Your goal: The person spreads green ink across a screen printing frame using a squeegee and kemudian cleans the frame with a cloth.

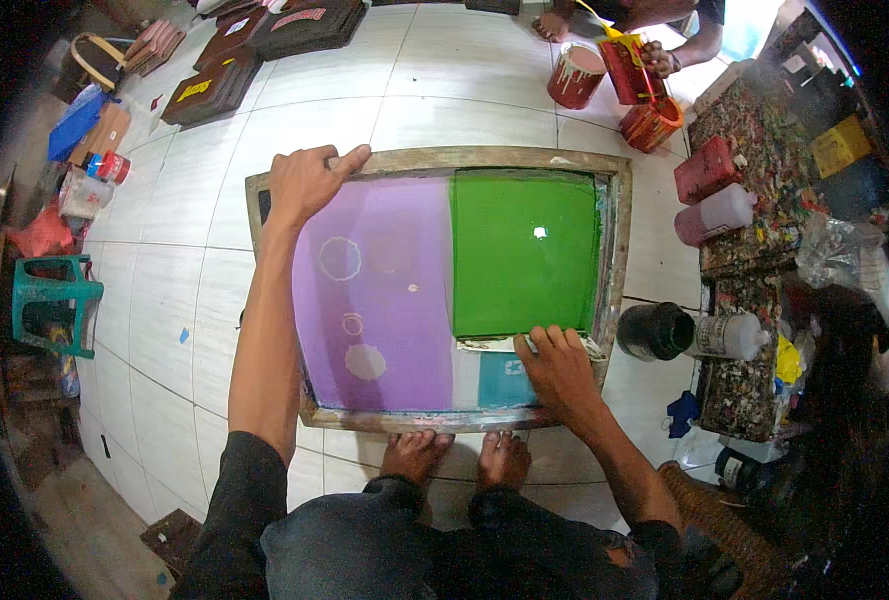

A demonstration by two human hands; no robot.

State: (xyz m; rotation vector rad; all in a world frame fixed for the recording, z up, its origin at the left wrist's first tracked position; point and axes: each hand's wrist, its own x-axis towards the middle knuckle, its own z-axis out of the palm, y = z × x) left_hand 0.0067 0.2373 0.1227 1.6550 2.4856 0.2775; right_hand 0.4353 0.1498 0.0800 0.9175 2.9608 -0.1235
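The wooden frame point(465, 158) lies flat on the pale tiled floor point(180, 290), just ahead of the person's bare feet point(415, 457). Its left part is a purple field point(395, 310) with a few pale round marks; at upper right spreads a glossy block of green ink point(525, 250). The left hand point(310, 183) grasps the frame near its far left corner, fingers bent over the top rail and thumb pointing right. The right hand point(562, 372) is clenched on a pale strip point(487, 345) along the near edge of the green ink, with a teal patch point(500, 382) showing just below it. Near the frame's right side stand a dark open jar point(653, 332) and a translucent bottle point(733, 336). At the far right, another person's hand point(660, 60) is beside a red container point(630, 72), near two paint-streaked cans point(577, 77). A green stool point(57, 290) stands well apart on the left
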